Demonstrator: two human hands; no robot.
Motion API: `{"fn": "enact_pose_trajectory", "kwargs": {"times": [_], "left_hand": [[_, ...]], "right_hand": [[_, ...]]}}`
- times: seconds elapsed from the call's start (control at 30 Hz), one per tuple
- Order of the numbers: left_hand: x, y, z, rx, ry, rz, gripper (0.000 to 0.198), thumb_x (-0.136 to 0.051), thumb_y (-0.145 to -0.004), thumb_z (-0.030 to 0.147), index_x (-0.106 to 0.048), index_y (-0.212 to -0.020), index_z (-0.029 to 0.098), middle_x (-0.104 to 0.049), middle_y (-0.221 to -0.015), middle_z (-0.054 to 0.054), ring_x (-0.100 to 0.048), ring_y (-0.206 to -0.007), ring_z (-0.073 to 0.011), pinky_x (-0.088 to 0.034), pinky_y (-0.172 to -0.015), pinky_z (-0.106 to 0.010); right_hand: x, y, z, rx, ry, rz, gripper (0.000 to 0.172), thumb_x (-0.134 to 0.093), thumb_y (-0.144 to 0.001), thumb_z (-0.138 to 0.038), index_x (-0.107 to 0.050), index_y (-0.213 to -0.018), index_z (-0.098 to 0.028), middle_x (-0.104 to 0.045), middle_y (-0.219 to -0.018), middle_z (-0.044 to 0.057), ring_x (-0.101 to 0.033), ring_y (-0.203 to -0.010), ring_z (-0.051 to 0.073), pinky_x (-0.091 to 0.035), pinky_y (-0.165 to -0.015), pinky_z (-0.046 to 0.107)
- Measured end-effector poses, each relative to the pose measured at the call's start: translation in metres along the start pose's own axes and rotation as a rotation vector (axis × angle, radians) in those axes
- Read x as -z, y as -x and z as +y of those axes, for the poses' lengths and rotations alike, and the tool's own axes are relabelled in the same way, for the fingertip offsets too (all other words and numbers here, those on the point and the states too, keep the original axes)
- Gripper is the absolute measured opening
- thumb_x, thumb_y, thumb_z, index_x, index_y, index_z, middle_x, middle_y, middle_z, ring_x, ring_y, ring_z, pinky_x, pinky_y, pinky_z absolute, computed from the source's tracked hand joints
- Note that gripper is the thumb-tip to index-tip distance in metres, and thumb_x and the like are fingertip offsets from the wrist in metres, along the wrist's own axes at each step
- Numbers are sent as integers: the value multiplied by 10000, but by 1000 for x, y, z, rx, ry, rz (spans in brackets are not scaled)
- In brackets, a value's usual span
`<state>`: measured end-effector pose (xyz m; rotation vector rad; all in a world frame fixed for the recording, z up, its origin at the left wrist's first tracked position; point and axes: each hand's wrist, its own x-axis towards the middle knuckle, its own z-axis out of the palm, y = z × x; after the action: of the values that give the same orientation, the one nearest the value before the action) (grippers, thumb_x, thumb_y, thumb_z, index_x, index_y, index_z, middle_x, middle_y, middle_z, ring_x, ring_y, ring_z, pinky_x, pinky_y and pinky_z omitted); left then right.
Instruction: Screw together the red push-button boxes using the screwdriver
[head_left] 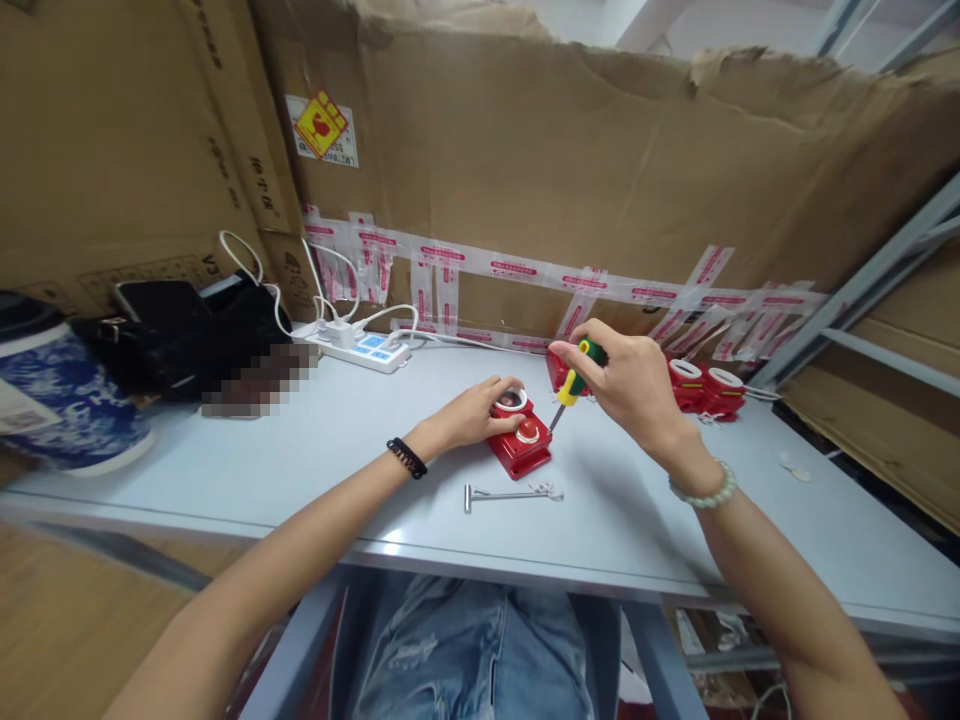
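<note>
A red box-shaped device (520, 450) with a round red button and a white ring lies on the pale table (300, 460). My left hand (472, 415) rests on its far left end, fingers curled over the ring, holding it down. My right hand (630, 385) is closed round a green and yellow screwdriver (574, 380), whose tip points down at the device's right edge. A small metal T-shaped tool (502, 494) lies just in front of the device.
More red devices (705, 388) sit at the back right. A white power strip (364, 349) with cables lies at the back left, beside a black bag (187, 335) and a blue and white jar (60, 390). Taped cardboard (600, 170) walls the table's back.
</note>
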<state>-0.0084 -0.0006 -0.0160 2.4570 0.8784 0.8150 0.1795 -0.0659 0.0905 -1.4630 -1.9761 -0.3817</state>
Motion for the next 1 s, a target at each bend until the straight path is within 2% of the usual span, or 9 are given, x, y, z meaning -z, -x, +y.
{"fn": "enact_pose_trajectory", "kwargs": {"times": [0.17,0.27,0.37,0.43,0.57,0.63,0.73,0.83,1.0], "left_hand": [[0,0,0,3,-5,-2,370,-546,-828,385,-473,-1157,232,-565,-1061,-68,-578,-951,-209,-455,-869,-345],[0,-1,0,17,-30,-5,379,-547,-824,397,-476,-1161,237,-563,-1042,-65,-573,-934,-214,-457,-856,-355],[1,0,0,22,-9,-12,370,-552,-819,391,-480,-1150,242,-563,-1047,-61,-571,-939,-212,-457,-860,-350],[1,0,1,24,-1,-5,368,-554,-816,389,-481,-1146,243,-562,-1059,-60,-570,-945,-211,-456,-863,-346],[1,0,1,23,-20,-7,376,-552,-815,390,-486,-1150,235,-563,-1056,-66,-573,-929,-213,-455,-854,-348],[1,0,1,17,-11,-2,376,-554,-814,386,-491,-1151,231,-566,-1054,-66,-577,-925,-213,-455,-853,-348],[2,0,1,16,19,6,367,-559,-811,376,-495,-1144,235,-573,-1068,-65,-581,-941,-214,-456,-860,-349],[2,0,2,18,34,-7,366,-562,-810,362,-489,-1145,236,-576,-1080,-67,-580,-957,-212,-454,-875,-352],[3,0,4,41,-2,-30,373,-539,-828,397,-478,-1166,251,-570,-1103,-66,-582,-970,-214,-447,-887,-365]], "right_hand": [[7,1,-1,116,-191,-228,412,-337,-916,-341,-424,-1291,-196,-661,-858,46,-595,-689,160,-415,-643,272],[3,0,-4,103,-224,-191,324,-368,-896,-292,-509,-1175,-210,-659,-796,19,-570,-599,134,-398,-593,249],[-3,-2,-6,-37,138,-8,306,-434,-874,-418,-600,-941,-170,-621,-608,47,-545,-523,178,-333,-529,277],[-2,-3,-6,-97,305,7,405,-417,-866,-511,-611,-879,-157,-606,-563,75,-559,-533,220,-312,-518,294],[10,-1,3,36,82,-148,438,-346,-913,-417,-501,-1229,-156,-678,-939,116,-623,-789,227,-401,-643,308],[15,-1,7,105,-89,-237,444,-346,-917,-344,-405,-1332,-196,-659,-1054,81,-619,-796,179,-419,-675,287],[13,-2,7,29,-1,-186,358,-404,-898,-421,-585,-1105,-193,-683,-784,43,-578,-591,158,-376,-567,272],[8,-2,2,-85,360,-43,488,-388,-857,-589,-624,-780,-169,-628,-587,84,-555,-518,200,-265,-494,285],[11,1,-2,-8,413,-125,430,-318,-910,-494,-562,-1015,-155,-634,-595,69,-568,-519,220,-207,-485,287]]}}
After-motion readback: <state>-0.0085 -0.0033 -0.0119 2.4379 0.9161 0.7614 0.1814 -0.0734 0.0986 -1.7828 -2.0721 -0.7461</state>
